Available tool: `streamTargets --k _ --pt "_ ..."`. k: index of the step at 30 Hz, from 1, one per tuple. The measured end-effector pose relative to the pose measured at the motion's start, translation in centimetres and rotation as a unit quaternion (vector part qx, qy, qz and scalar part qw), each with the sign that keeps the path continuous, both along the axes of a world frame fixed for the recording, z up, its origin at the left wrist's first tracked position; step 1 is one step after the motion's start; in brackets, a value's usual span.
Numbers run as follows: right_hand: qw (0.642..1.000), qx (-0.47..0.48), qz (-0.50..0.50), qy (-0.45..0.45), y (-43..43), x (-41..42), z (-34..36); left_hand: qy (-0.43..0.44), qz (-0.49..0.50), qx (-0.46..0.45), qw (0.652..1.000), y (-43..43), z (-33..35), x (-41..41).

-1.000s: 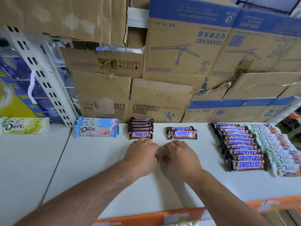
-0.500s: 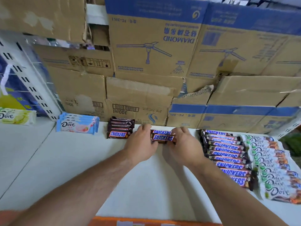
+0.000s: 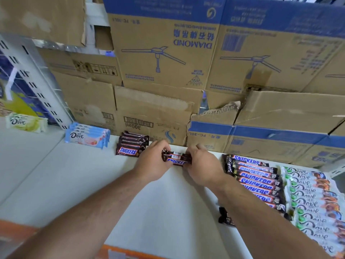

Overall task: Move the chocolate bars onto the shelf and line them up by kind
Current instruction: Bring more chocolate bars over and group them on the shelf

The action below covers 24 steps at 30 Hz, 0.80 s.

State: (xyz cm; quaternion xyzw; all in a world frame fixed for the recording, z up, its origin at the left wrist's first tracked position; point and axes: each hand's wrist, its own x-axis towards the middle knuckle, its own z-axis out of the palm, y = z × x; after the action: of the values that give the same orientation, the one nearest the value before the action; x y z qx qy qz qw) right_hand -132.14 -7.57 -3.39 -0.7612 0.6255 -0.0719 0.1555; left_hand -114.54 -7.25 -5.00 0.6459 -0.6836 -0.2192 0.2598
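On the white shelf (image 3: 78, 176), my left hand (image 3: 152, 163) and my right hand (image 3: 203, 165) grip the two ends of a small stack of short Snickers bars (image 3: 176, 158) near the back, tilted up off the shelf. Another stack of short Snickers (image 3: 131, 144) lies to the left, with pale blue Dove bars (image 3: 86, 136) beside it. A row of long Snickers (image 3: 255, 180) runs down the right side, and green-and-orange Dove bars (image 3: 313, 200) lie right of that row. My right forearm hides part of the long row.
Cardboard boxes (image 3: 160, 58) are stacked along the back of the shelf. A white slotted upright (image 3: 35, 85) stands at the left, with a green Dove bar (image 3: 25, 122) on the neighbouring shelf. An orange shelf edge (image 3: 128, 252) runs along the front.
Both hands reached from the mid shelf to the short Snickers stack, took hold of its ends and tipped it up. The camera view shifted to the right and closer.
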Motion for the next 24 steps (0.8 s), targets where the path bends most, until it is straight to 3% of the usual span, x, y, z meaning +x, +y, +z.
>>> streamTargets --k 7,13,24 --pt "0.994 0.023 -0.055 -0.094 0.1 -0.7 0.2 0.001 -0.027 0.025 0.999 -0.7 -0.3 1.1" --pt "0.990 -0.013 -0.090 -0.105 -1.4 0.6 0.0 -0.054 0.006 -0.012 0.998 -2.4 0.5 0.6" --pt "0.972 -0.030 -0.176 -0.155 -1.8 0.9 -0.7 -0.050 0.002 -0.007 0.999 -3.3 0.6 0.3"
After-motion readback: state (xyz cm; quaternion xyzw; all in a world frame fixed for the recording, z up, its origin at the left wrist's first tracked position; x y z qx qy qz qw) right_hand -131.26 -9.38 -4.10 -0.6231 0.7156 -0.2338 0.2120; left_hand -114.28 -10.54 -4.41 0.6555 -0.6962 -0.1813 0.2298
